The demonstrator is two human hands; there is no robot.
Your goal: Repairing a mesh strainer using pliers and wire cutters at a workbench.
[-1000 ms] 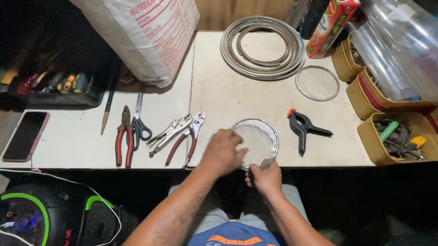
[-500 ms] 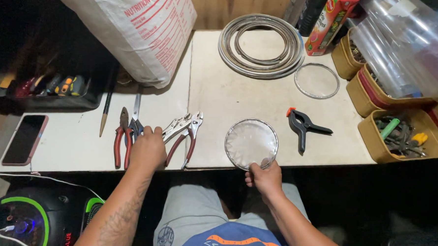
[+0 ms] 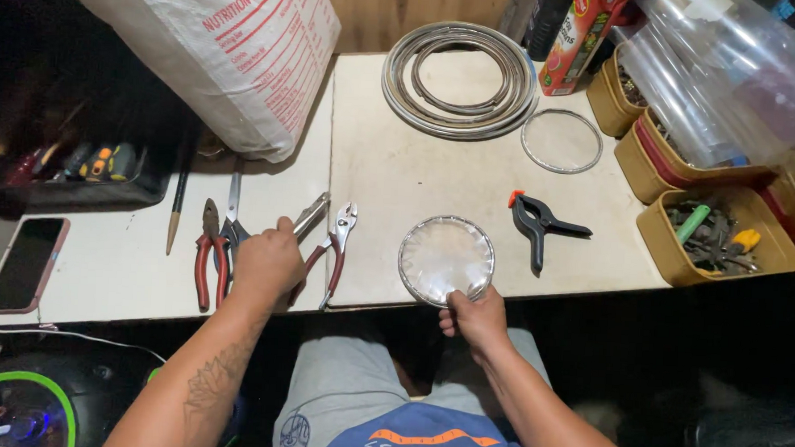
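Note:
My right hand [image 3: 474, 318] pinches the near edge of a round wire ring covered with clear plastic [image 3: 446, 258], lying at the front edge of the white table [image 3: 400, 174]. My left hand [image 3: 269, 263] rests on top of a cluster of pliers, closed over the silver pliers [image 3: 310, 216]. Red-handled pliers [image 3: 334, 248] lie just right of that hand, and another red-handled pair [image 3: 207, 251] and scissors [image 3: 234, 209] just left of it.
A black spring clamp [image 3: 537, 226] lies right of the ring. A coil of metal wire [image 3: 459, 79] and a bare wire ring [image 3: 561, 140] sit further back. A large white sack [image 3: 217, 50], yellow bins [image 3: 717, 236], a pencil [image 3: 177, 207] and a phone [image 3: 28, 263] surround the work area.
My left hand left the plastic-covered ring and moved left onto the pliers. My right hand stayed on the ring's near edge.

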